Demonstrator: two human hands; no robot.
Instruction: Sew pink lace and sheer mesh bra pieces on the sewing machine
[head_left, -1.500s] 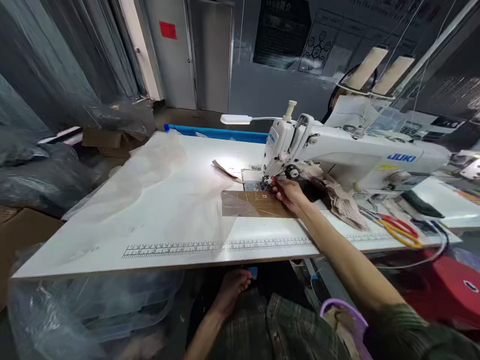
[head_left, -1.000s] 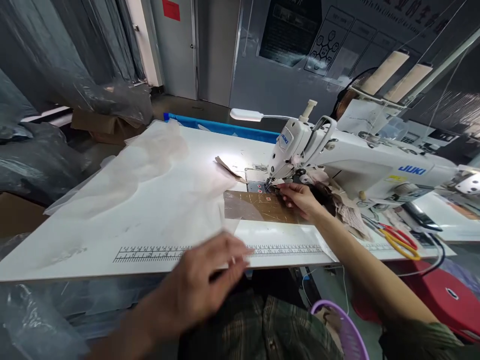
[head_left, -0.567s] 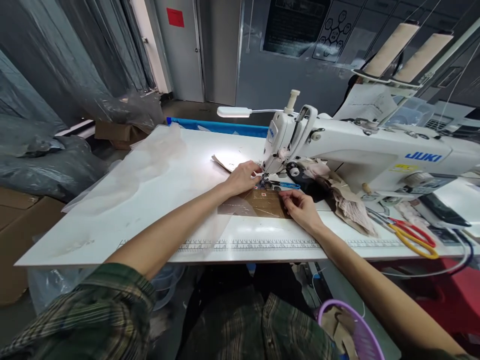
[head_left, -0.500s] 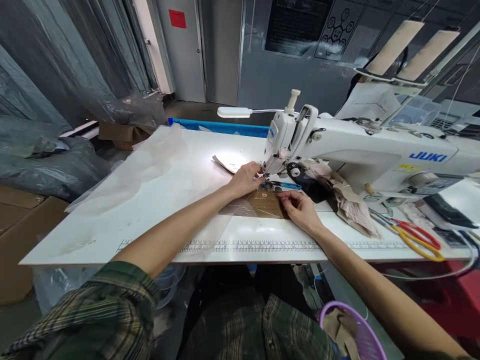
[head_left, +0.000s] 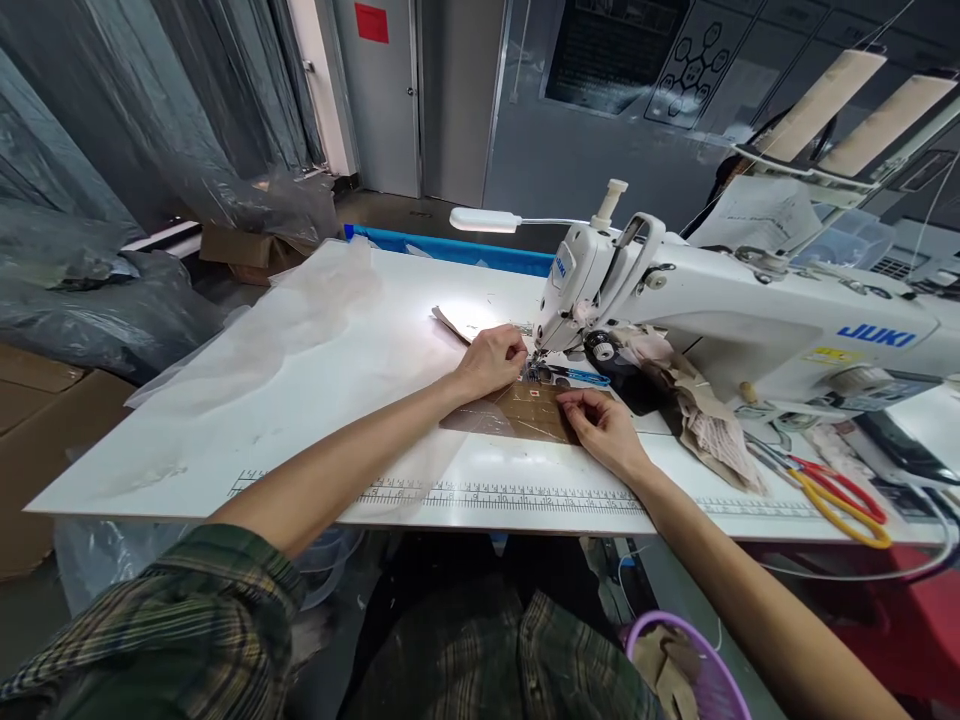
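Observation:
My left hand [head_left: 491, 362] is closed, fingers curled in beside the needle and presser foot [head_left: 535, 370] of a white sewing machine [head_left: 712, 300]. Whatever its fingertips hold is hidden. Thin, sheer pale fabric [head_left: 409, 400] spreads under my left forearm toward the needle. My right hand [head_left: 606, 428] rests at the right edge of a brown, line-marked panel [head_left: 517, 415] in front of the needle, thumb and forefinger pressed together. What lies between them is too small to tell. Blue thread snips [head_left: 577, 376] lie just behind my right hand.
Red-handled and yellow-handled scissors [head_left: 840, 495] lie at right, near crumpled beige fabric [head_left: 712, 425]. A printed ruler [head_left: 495, 495] runs along the front table edge. Below stands a purple basket [head_left: 637, 630] with scraps. Cardboard boxes [head_left: 60, 440] and plastic-wrapped bundles are at left.
The view has shifted slightly. My left hand has lifted a little and its fingers have curled in away from the needle. My right hand stays almost in place.

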